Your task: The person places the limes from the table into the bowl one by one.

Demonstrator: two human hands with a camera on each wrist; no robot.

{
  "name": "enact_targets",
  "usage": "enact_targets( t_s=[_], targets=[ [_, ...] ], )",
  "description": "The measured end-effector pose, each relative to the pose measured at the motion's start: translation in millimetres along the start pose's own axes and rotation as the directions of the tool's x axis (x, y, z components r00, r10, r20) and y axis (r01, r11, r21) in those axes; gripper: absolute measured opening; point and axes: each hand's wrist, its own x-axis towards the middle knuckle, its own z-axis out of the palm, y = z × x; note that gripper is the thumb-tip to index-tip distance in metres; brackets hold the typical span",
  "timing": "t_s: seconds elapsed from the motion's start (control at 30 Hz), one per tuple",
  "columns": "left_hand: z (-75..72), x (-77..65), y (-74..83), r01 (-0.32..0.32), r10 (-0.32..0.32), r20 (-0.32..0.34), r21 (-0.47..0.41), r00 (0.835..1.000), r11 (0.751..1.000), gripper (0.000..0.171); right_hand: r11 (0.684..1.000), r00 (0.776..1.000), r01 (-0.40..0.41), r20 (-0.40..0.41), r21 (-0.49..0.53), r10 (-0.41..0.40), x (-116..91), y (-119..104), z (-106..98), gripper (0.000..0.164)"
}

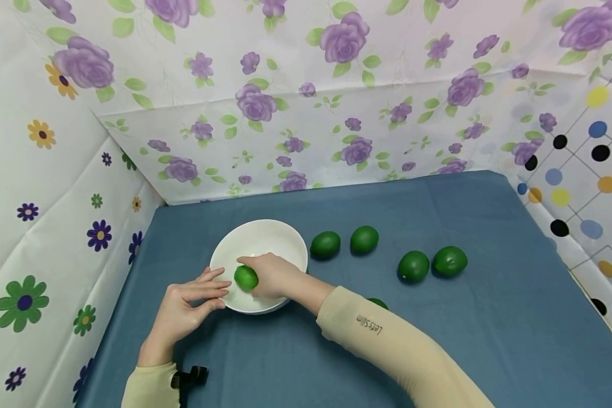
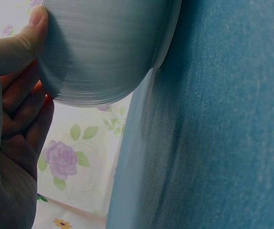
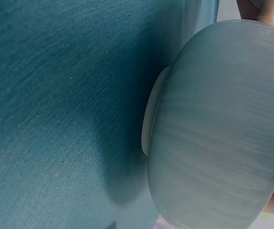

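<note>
A white bowl (image 1: 265,233) stands on the blue cloth left of the middle. My left hand (image 1: 186,309) pinches its left rim; in the left wrist view the thumb (image 2: 25,40) lies against the bowl's outer wall. Inside the bowl, my right hand (image 1: 272,276) grips a green lime (image 1: 246,278) near the left inner side. Right of the bowl lie more dark green limes: one (image 1: 325,245) beside the rim, another (image 1: 364,240) just past it. The right wrist view shows mostly the bowl's outside (image 3: 218,124), which hides most of that hand.
Two more limes, one (image 1: 413,267) touching or nearly touching the other (image 1: 450,261), lie farther right. Another lime (image 1: 378,303) is mostly hidden behind the right sleeve (image 1: 387,334). Blue cloth (image 1: 489,340) covers the table, with a flowered curtain (image 1: 306,141) behind and patterned sheets at both sides.
</note>
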Motion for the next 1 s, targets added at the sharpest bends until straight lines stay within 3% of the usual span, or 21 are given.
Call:
enact_targets(
  t_s=[0.57,1.0],
  targets=[
    [1.1,-0.3,-1.1,-0.031,0.031,-0.007,-0.002,0.999,1.0,0.038,1.0,1.0,0.003,-0.013,0.013,-0.003,-2.1,2.3,0.6,0.084],
    [1.5,0.4,-0.4,-0.045,0.045,-0.01,0.005,0.999,0.999,0.038,0.998,0.997,0.051,-0.065,0.036,-0.048,-12.4,5.7,-6.3,0.084]
  ],
)
